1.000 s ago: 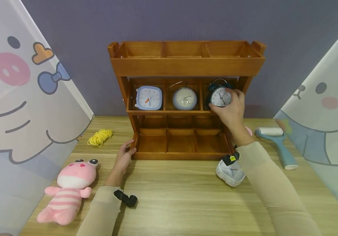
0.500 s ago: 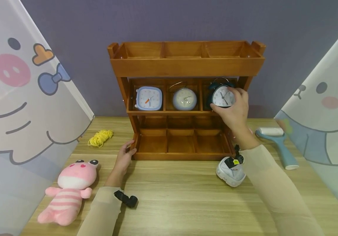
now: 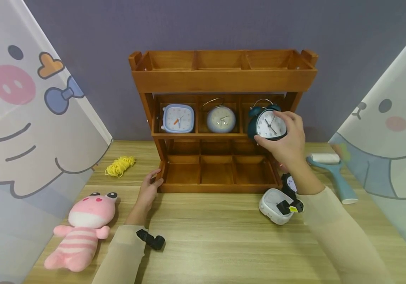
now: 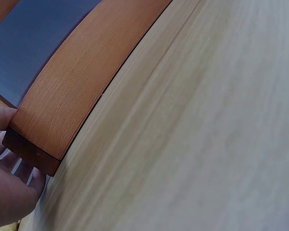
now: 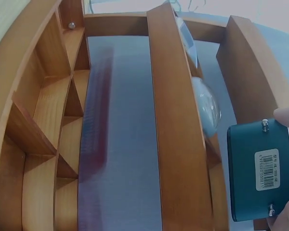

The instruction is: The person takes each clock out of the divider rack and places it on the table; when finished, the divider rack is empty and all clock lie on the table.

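Note:
A brown wooden shelf [image 3: 224, 81] with three tiers of compartments stands against the back wall. My right hand [image 3: 289, 138] holds a dark teal twin-bell alarm clock [image 3: 269, 124] between thumb and fingers, in front of the middle tier's right compartment. The right wrist view shows the clock's underside [image 5: 243, 163] with short metal feet and a barcode label. Beside it in the middle tier sit a blue square clock [image 3: 179, 118] and a round pale clock [image 3: 221, 119]. My left hand [image 3: 148, 190] grips the shelf's lower left corner, thumb above the board [image 4: 82, 82] and fingers below.
A white clock [image 3: 274, 203] lies near the shelf's front right corner, with a small black clock [image 3: 290, 184] partly behind my right wrist. A blue lint roller [image 3: 339, 179] lies at right. At left are yellow cord [image 3: 120, 166] and a pink frog plush [image 3: 84, 232].
My right hand has drawn the teal alarm clock forward, slightly down and to the right, out of its compartment. The small black clock now shows. My left hand stays put.

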The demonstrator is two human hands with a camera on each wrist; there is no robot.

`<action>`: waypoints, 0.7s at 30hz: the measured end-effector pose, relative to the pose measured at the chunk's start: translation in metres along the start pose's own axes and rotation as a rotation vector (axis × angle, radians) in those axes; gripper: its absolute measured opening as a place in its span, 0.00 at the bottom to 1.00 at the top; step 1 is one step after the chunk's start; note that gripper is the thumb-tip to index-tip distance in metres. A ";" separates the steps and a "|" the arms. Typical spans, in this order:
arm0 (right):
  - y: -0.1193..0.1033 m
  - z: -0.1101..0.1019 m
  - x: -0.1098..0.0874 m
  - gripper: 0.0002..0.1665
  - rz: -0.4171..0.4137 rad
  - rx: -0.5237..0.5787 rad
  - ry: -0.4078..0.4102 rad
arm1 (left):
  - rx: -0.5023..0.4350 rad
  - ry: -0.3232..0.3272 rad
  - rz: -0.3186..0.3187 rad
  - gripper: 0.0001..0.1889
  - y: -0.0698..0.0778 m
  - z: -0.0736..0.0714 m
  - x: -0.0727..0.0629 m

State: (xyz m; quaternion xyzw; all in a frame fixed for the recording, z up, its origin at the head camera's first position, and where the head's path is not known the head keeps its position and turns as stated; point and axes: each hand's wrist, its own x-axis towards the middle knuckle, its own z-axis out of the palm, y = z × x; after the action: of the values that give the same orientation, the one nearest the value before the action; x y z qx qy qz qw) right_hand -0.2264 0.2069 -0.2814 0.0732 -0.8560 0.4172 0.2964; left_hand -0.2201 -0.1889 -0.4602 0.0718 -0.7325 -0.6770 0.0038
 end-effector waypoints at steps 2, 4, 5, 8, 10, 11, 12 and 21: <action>0.000 -0.002 -0.005 0.45 -0.014 0.002 -0.020 | 0.000 0.005 0.003 0.25 0.000 0.000 0.000; 0.000 -0.004 -0.010 0.45 -0.022 0.000 -0.045 | 0.000 0.009 0.005 0.24 0.000 0.000 0.000; 0.000 -0.005 -0.013 0.45 -0.026 -0.001 -0.056 | 0.001 0.009 0.007 0.24 0.000 0.000 0.000; 0.002 -0.006 -0.022 0.44 -0.027 -0.006 -0.095 | -0.001 0.009 0.008 0.24 -0.001 0.000 -0.001; 0.003 -0.007 -0.029 0.44 -0.029 -0.015 -0.123 | 0.000 0.005 0.004 0.25 -0.001 0.000 -0.002; 0.004 -0.008 -0.032 0.44 -0.032 -0.022 -0.137 | 0.000 0.004 0.002 0.25 -0.001 0.000 -0.002; 0.005 -0.008 -0.036 0.44 -0.035 -0.027 -0.151 | 0.000 0.005 0.001 0.25 -0.001 0.000 -0.002; 0.020 -0.001 -0.072 0.44 -0.101 -0.005 -0.296 | 0.002 0.009 -0.003 0.24 0.000 0.001 0.000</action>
State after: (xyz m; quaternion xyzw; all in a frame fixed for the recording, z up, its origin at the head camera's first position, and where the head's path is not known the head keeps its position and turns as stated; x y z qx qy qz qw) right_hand -0.1750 0.2121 -0.3352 0.1760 -0.8866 0.3845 0.1877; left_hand -0.2204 -0.1884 -0.4605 0.0758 -0.7329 -0.6761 0.0061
